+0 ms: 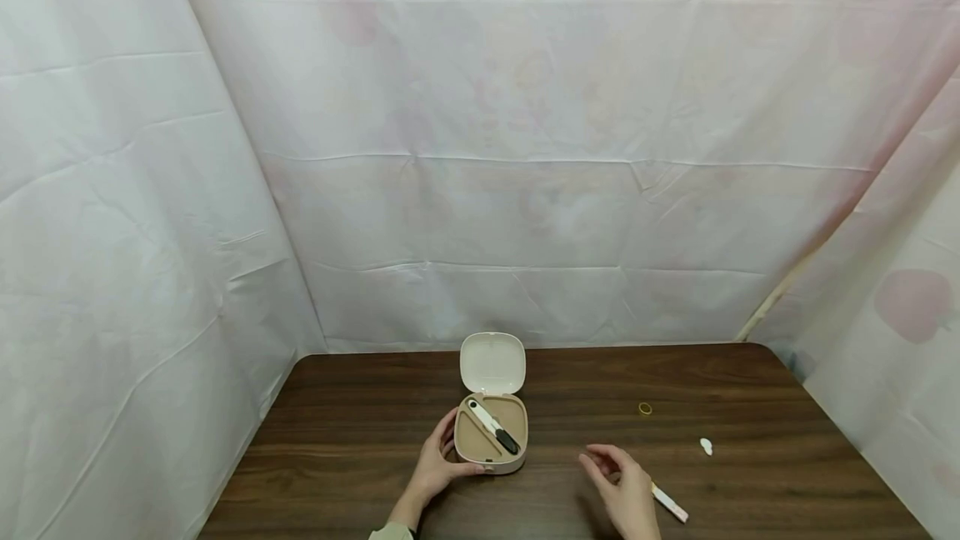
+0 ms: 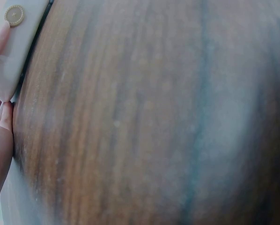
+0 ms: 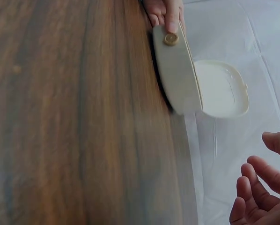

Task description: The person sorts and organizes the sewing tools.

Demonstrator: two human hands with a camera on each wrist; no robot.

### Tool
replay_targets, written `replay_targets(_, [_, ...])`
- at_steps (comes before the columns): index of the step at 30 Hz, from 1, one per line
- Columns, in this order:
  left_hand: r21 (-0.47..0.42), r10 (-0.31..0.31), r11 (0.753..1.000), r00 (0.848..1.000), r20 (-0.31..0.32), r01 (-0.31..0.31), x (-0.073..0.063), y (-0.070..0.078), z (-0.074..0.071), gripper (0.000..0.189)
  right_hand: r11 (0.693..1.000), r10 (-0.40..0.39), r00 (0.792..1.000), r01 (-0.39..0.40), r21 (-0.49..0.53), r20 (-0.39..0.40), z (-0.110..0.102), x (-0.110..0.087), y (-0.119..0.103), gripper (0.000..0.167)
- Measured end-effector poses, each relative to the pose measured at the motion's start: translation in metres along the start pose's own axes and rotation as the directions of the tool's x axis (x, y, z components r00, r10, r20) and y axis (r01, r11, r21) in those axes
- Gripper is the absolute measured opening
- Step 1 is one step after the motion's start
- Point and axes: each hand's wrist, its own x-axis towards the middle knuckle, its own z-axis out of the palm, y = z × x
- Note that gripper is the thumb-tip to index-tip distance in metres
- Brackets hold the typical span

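A small cream box (image 1: 491,467) with a tan inner tray stands on the table, its white lid (image 1: 492,363) raised at the back. Across the tray lies a slim white and black tool (image 1: 487,419) whose kind I cannot tell. My left hand (image 1: 438,458) grips the box at its front left, thumb by the round gold clasp (image 3: 171,39) and the other fingers along the left side. To the right of the box, my right hand (image 1: 621,486) hovers apart from it with fingers loosely bent and nothing held.
A slim white stick (image 1: 670,503) lies beside my right hand, partly hidden by it. Farther right on the dark wooden table (image 1: 360,440) are a small gold ring (image 1: 645,409) and a small white piece (image 1: 707,446). A pale curtain (image 1: 525,190) hangs behind and at both sides.
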Motion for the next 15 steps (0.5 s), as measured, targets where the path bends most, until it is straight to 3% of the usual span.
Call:
replay_targets(4, [0.001,-0.002,1.0,1.0,0.001,0.002,0.0,0.0,0.0,0.1,0.999,0.016,0.999,-0.017,-0.045,-0.035,-0.009,-0.004,0.008,0.016])
replay_targets(15, [-0.004,0.008,1.0,1.0,-0.001,-0.008,-0.001,0.002,0.0,0.099,0.974,0.159,0.984,-0.169,-0.152,-0.077,-0.033,-0.003,0.032,0.023])
